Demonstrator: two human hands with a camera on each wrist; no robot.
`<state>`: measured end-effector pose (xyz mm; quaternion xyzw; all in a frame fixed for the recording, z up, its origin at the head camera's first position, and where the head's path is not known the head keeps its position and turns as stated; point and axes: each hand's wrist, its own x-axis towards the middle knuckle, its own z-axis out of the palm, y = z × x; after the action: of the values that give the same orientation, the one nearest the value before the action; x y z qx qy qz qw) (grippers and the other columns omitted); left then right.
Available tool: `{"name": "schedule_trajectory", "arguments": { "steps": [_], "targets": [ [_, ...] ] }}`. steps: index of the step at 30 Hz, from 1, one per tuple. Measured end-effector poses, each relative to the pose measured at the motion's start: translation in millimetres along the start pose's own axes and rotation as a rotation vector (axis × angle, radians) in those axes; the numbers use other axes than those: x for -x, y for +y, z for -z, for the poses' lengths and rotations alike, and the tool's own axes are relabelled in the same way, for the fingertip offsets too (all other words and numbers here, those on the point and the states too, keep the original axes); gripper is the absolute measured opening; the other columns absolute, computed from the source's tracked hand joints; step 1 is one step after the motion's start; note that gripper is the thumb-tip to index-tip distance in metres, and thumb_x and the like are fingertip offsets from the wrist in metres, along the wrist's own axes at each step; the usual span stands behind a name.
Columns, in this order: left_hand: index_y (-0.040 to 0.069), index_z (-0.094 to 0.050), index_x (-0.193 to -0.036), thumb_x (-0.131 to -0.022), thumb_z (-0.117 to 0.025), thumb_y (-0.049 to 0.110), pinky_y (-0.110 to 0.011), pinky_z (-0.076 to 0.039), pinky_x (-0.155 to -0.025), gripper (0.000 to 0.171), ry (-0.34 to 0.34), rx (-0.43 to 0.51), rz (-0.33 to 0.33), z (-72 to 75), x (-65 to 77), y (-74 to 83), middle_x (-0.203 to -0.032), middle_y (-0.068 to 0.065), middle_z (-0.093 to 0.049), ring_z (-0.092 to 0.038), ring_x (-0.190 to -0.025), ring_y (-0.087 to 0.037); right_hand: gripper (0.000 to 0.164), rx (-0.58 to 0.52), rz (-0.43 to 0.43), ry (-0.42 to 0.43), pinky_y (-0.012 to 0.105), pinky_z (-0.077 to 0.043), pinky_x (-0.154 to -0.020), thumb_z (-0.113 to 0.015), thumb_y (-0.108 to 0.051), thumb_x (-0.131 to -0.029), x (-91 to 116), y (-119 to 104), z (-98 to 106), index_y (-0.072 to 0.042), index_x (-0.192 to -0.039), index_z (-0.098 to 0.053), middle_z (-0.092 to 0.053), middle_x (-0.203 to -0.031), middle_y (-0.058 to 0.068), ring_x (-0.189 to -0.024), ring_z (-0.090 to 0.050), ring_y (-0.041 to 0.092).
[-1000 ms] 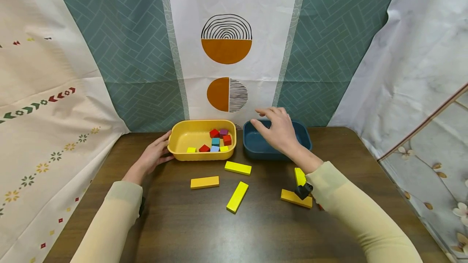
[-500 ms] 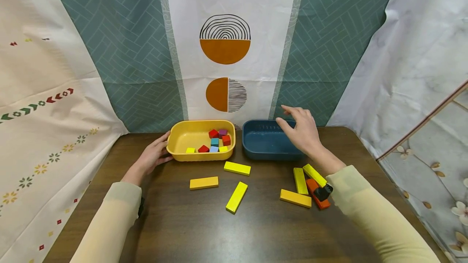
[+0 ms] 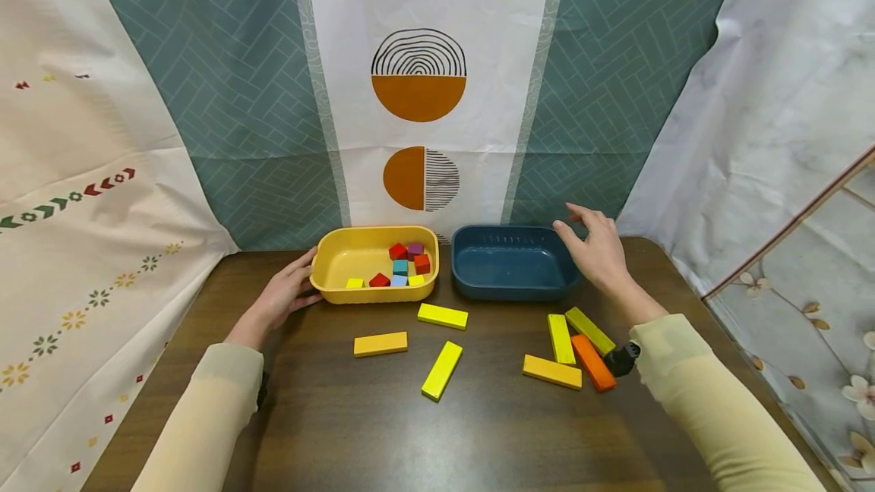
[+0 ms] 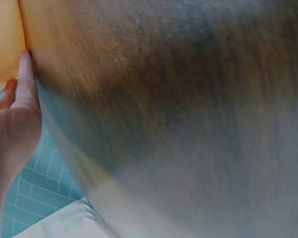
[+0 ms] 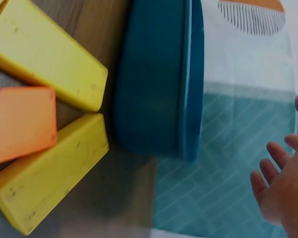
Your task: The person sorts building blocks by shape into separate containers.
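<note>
My left hand rests against the left end of a yellow plastic bin, its extended fingers touching the outer wall in the left wrist view. Several small coloured cubes lie in that bin, among them a red cube, a teal cube and a purple cube. Just right of it stands a dark blue bin with nothing inside. Over the blue bin's right end hovers my right hand, fingers spread and holding nothing. In the right wrist view it is apart from the bin.
Yellow blocks and an orange-yellow block lie before the bins. Further right are another orange-yellow block, an orange block and two yellow blocks. Patterned cloth hangs behind the table.
My right hand has moved right, from over the middle of the blue bin to its right end, uncovering the bin's inside and the blocks at right. The left hand has stayed on the yellow bin.
</note>
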<state>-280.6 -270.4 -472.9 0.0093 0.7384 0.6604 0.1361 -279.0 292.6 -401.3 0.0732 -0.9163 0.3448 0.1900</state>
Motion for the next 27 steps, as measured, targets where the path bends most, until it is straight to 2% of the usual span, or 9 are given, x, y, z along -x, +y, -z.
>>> {"name": "schedule_trajectory", "arguments": {
  "steps": [8,16,23,27],
  "targets": [
    [0.023,-0.009,-0.166,-0.113,-0.033,0.025,-0.059,-0.037,-0.110,0.058,-0.007,0.020,0.002,-4.5,6.2,7.8,-0.171,-0.011,-0.008,-0.034,-0.144,-0.045,0.075,-0.058,-0.100,-0.067,0.063,-0.041,-0.102,-0.049,-0.053,-0.105,3,29,3,-0.010,-0.162,-0.028,-0.047,-0.145,0.027,-0.126,-0.048,0.046],
    [0.024,-0.009,-0.166,-0.113,-0.034,0.026,-0.058,-0.038,-0.110,0.058,-0.003,0.022,-0.002,-3.3,5.2,6.4,-0.171,-0.012,-0.009,-0.034,-0.144,-0.044,0.081,-0.132,-0.195,-0.165,0.064,-0.036,-0.109,-0.046,-0.057,-0.104,8,45,1,-0.011,-0.165,-0.018,-0.048,-0.142,0.028,-0.131,-0.045,0.045],
    [0.024,-0.009,-0.166,-0.113,-0.034,0.027,-0.058,-0.038,-0.110,0.058,-0.003,0.010,-0.004,-3.5,5.2,6.5,-0.170,-0.013,-0.010,-0.034,-0.144,-0.044,0.082,-0.263,-0.281,-0.255,0.061,-0.048,-0.100,-0.045,-0.056,-0.105,12,57,-6,-0.009,-0.165,-0.013,-0.041,-0.148,0.031,-0.126,-0.049,0.048],
    [0.024,-0.009,-0.166,-0.113,-0.033,0.027,-0.058,-0.038,-0.110,0.058,-0.003,0.009,-0.007,-3.2,4.8,5.6,-0.170,-0.013,-0.011,-0.034,-0.144,-0.044,0.082,-0.310,-0.342,-0.304,0.060,-0.049,-0.100,-0.041,-0.057,-0.106,14,63,-9,-0.009,-0.165,-0.012,-0.036,-0.154,0.034,-0.130,-0.046,0.050]
  ]
}}
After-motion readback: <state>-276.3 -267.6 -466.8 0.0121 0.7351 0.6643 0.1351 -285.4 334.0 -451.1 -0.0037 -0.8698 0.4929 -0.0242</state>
